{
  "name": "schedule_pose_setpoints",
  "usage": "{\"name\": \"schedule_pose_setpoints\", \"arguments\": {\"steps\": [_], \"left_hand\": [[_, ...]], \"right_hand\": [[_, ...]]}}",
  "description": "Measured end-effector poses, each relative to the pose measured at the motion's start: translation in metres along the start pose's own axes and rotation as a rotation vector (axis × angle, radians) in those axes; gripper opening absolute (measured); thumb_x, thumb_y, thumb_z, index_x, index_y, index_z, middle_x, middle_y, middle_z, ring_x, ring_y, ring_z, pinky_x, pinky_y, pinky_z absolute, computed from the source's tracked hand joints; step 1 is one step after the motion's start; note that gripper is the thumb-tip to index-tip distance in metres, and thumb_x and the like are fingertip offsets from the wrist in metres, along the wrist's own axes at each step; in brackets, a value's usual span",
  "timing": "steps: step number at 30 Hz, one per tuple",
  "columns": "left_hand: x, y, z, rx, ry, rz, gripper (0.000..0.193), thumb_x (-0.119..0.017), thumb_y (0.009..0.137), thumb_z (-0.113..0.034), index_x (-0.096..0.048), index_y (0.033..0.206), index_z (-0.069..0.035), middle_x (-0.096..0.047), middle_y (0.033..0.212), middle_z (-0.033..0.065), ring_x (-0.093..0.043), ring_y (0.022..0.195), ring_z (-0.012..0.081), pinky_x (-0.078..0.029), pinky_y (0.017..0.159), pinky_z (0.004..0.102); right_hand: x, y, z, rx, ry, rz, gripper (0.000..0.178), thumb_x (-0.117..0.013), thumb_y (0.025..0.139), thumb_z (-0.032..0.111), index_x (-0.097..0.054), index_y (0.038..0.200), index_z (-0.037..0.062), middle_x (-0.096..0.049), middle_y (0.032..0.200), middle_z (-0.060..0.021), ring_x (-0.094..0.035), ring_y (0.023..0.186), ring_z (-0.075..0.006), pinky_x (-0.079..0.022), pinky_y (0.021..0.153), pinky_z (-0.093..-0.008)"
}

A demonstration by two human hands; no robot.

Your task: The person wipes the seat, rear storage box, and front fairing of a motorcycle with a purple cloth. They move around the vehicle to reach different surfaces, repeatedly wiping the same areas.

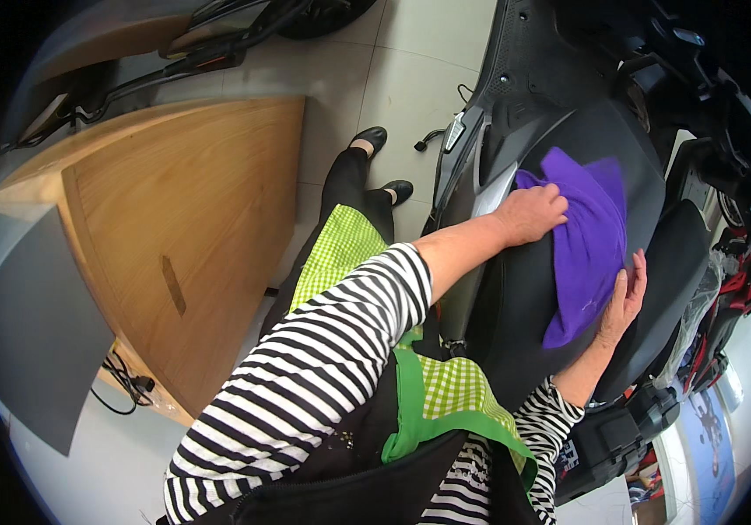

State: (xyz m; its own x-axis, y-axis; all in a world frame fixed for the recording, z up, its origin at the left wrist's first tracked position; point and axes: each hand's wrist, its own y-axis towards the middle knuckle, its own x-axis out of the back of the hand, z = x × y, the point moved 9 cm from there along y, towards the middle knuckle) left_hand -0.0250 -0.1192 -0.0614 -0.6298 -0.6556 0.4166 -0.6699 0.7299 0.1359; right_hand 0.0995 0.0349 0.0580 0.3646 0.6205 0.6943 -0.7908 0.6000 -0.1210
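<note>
A purple cloth (590, 232) lies spread and partly folded on the black seat (515, 324) of a scooter. My left hand (533, 213) is closed, its curled fingers gripping the cloth's left edge. At the cloth's right edge rests my right hand (627, 302), fingers stretched out and the thumb apart, against the side of the seat. The cloth's upper corner looks slightly blurred. Just left of my left wrist runs a silver trim piece (495, 188) on the scooter's body.
The scooter's black footboard (537, 70) is at the top. A wooden cabinet (192, 227) stands to the left, with a black cable (130, 385) beside it. Another scooter's seat (677, 271) and a black case (607, 446) are close on the right. Pale floor tiles (410, 96) show between.
</note>
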Motion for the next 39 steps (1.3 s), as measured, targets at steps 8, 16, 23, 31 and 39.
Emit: {"name": "schedule_pose_setpoints", "arguments": {"steps": [8,16,23,31,39], "left_hand": [[0.005,-0.098,0.059,0.17,-0.099,0.341,0.045,-0.059,0.091,-0.018,-0.048,0.135,-0.02,-0.051,0.094,0.0141,-0.06,0.081,0.0354,-0.052,0.067,0.0468],[0.014,-0.162,0.122,0.551,-0.229,0.424,0.053,-0.059,0.087,-0.021,-0.043,0.138,-0.018,-0.046,0.117,0.0192,-0.061,0.089,0.0402,-0.052,0.075,0.0509],[-0.004,-0.084,0.142,0.643,-0.072,0.192,0.053,-0.061,0.083,-0.016,-0.043,0.132,-0.012,-0.035,0.14,0.0265,-0.04,0.126,0.043,-0.035,0.1,0.0528],[-0.054,0.076,0.237,0.515,-0.089,0.215,0.053,-0.053,0.087,-0.026,-0.045,0.138,-0.015,-0.033,0.149,0.0228,-0.048,0.119,0.0486,-0.041,0.1,0.0524],[-0.089,0.099,0.274,0.483,-0.123,0.493,0.049,-0.059,0.088,-0.031,-0.053,0.133,-0.012,-0.04,0.147,0.0171,-0.049,0.125,0.0409,-0.043,0.104,0.0485]], "right_hand": [[-0.045,0.03,-0.006,0.04,-0.664,-0.025,0.071,-0.054,0.095,0.038,-0.028,0.151,0.0029,-0.022,0.156,-0.0265,-0.017,0.146,-0.0393,-0.012,0.118,-0.0464],[-0.059,0.037,0.009,-0.05,-0.868,-0.027,0.088,-0.064,0.088,0.041,-0.021,0.153,0.0002,-0.021,0.157,-0.0246,-0.015,0.147,-0.0383,-0.013,0.118,-0.0478],[-0.062,0.034,0.012,-0.067,-0.788,-0.112,0.087,-0.064,0.088,0.04,-0.021,0.153,0.0013,-0.022,0.157,-0.0233,-0.016,0.148,-0.0353,-0.014,0.118,-0.0476],[-0.062,0.036,0.013,-0.087,-0.795,-0.133,0.09,-0.066,0.085,0.042,-0.022,0.153,0.003,-0.022,0.157,-0.0223,-0.017,0.147,-0.036,-0.015,0.118,-0.048],[-0.059,0.035,0.011,-0.08,-0.818,-0.144,0.091,-0.068,0.082,0.041,-0.025,0.152,0.0034,-0.023,0.156,-0.024,-0.022,0.146,-0.0372,-0.017,0.117,-0.0475]]}}
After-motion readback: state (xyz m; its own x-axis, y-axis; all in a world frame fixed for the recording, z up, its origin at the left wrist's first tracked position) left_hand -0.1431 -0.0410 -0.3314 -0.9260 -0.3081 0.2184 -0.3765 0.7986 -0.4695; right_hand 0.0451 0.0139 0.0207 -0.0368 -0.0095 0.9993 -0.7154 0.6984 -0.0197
